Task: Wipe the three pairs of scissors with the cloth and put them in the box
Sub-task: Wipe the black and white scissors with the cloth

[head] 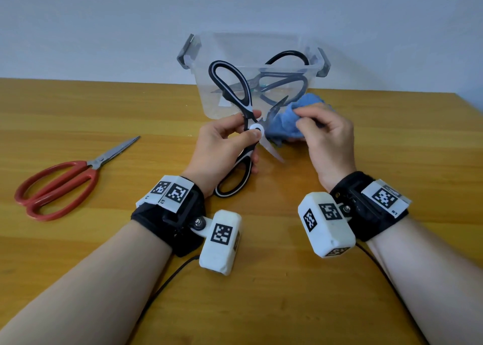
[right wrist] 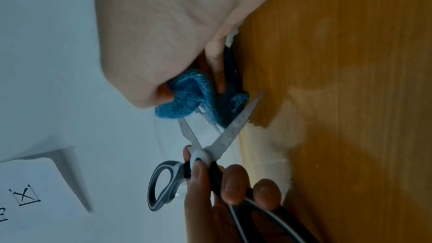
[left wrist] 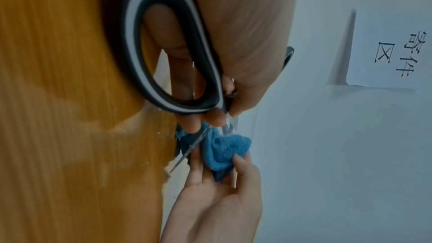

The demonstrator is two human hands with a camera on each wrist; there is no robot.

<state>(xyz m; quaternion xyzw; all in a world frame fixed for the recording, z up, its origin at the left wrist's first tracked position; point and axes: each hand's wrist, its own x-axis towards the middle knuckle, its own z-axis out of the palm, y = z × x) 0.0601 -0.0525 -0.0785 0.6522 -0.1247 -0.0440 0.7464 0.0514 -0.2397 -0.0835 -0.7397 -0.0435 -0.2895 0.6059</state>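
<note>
My left hand [head: 230,138] grips the black-and-white scissors [head: 232,88] near their white pivot, blades spread open above the table. My right hand [head: 324,135] holds a bunched blue cloth [head: 281,129] wrapped on the upper blade. In the right wrist view the cloth [right wrist: 187,97] covers one blade tip while the other blade [right wrist: 236,127] is bare. The left wrist view shows the lower handle loop [left wrist: 149,47] against my palm and the cloth [left wrist: 224,151] beyond it. Black-handled scissors [head: 285,83] lie inside the clear plastic box [head: 312,69]. Red-handled scissors [head: 60,185] lie closed on the table at left.
The wooden table [head: 261,305] ends at a pale wall behind the box. The box has grey latches [head: 187,53] on both sides. A paper sign with printed characters [left wrist: 395,53] hangs on the wall. Cables run from both wrist units along the table.
</note>
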